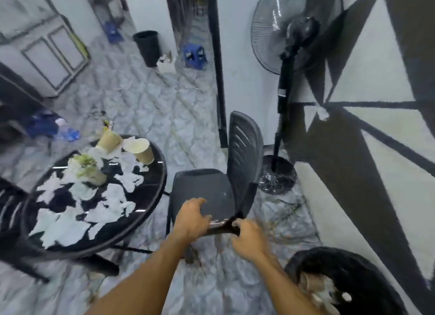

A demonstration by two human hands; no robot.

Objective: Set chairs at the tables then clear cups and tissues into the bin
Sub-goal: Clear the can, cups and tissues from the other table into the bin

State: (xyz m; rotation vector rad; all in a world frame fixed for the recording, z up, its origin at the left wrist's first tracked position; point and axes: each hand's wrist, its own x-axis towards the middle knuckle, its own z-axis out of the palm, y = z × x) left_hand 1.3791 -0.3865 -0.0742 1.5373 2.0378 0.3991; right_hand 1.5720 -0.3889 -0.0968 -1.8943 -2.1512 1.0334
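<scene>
A black plastic chair (211, 187) stands just right of a round black table (150, 197), its seat turned towards the table and its slatted backrest on the right. My left hand (191, 217) grips the seat's near edge. My right hand (247, 238) holds the seat's near corner by the backrest. On the table lie several crumpled white tissues (113, 199) and three paper cups: two tan ones (141, 150) at the far edge and one stuffed with tissue (90, 171). A black bin (367, 272) at the lower right holds cups and tissues.
A black pedestal fan (286, 86) stands behind the chair by the wall. Another black chair (10, 206) sits at the table's left. A second black bin (147, 47), blue stools (195, 54) and a water bottle (68, 132) are on the marbled floor farther off.
</scene>
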